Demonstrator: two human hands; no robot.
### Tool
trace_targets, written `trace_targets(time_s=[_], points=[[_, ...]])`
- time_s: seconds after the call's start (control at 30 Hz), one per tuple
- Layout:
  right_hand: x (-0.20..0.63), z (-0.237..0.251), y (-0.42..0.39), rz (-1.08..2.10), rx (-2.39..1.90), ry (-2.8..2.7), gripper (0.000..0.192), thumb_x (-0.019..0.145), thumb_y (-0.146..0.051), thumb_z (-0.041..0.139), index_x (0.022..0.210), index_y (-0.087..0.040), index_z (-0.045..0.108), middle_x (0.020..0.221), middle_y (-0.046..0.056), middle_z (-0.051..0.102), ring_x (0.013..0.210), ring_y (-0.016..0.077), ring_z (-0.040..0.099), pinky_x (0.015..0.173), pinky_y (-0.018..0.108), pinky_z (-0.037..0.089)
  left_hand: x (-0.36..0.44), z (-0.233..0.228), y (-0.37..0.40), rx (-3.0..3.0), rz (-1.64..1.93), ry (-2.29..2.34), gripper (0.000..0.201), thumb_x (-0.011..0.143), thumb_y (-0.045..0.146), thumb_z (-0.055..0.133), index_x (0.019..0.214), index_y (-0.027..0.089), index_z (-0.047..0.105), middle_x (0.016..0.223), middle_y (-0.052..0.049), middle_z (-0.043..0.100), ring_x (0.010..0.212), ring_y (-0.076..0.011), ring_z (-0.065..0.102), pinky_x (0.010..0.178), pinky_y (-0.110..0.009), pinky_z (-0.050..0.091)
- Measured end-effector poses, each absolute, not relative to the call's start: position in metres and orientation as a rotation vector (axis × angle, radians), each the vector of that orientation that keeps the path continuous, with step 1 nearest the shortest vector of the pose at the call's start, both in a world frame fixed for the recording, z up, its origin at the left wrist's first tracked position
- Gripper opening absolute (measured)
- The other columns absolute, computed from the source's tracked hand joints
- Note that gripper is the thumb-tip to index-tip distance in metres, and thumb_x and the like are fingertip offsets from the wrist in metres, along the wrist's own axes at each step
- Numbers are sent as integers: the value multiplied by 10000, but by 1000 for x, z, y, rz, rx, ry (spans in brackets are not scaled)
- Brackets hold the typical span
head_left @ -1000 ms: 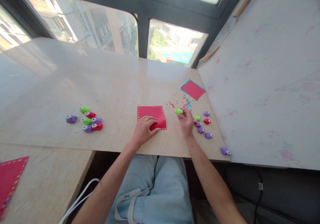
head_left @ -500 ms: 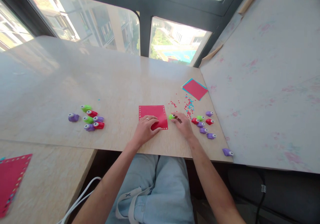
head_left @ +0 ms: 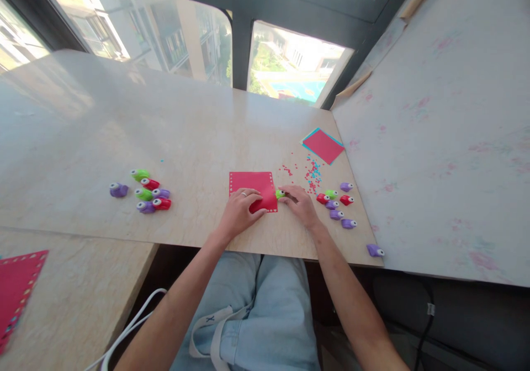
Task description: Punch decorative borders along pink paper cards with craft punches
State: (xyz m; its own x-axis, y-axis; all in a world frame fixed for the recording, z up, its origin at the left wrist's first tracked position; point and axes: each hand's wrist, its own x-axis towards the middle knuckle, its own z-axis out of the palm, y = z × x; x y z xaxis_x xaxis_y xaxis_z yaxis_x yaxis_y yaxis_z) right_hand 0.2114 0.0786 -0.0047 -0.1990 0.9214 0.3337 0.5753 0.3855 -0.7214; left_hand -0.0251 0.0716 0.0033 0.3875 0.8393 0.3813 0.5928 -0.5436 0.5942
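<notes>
A sheet of red paper (head_left: 250, 180) lies on the table in front of me, with small punched holes along its left, right and bottom edges. My left hand (head_left: 240, 210) rests on the sheet's lower part, fingers stretched out and thumb apart, pressing it down. At the sheet's right edge, my right hand (head_left: 301, 204) grips a small green craft punch (head_left: 280, 194) between thumb and fingers. The punch touches the paper's edge; whether the edge sits in its slot I cannot tell. Red and blue punched bits (head_left: 312, 175) are scattered beyond my right hand.
Several purple, red and green punches (head_left: 336, 215) stand at the right, and another group (head_left: 151, 193) at the left. A stack of red and blue paper (head_left: 323, 146) lies far right by the wall. Another punched red sheet (head_left: 20, 288) is on the lower left surface.
My right hand has brought the green craft punch left, up to the right edge of the red paper. My left hand stays on the sheet. The view has shifted slightly.
</notes>
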Motion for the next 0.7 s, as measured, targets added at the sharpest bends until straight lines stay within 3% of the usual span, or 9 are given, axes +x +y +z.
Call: trace_targets(time_s=[0.7], points=[[208, -3, 81, 610, -1297, -1878, 251, 881, -357, 666, 1115, -287, 725, 1088, 69, 728, 1047, 253, 636, 958, 438, 490, -26, -1, 72, 2287, 943, 1241, 215, 816, 320, 750, 993, 208, 702, 1091, -94, 700, 1026, -259, 622, 931, -433, 491]])
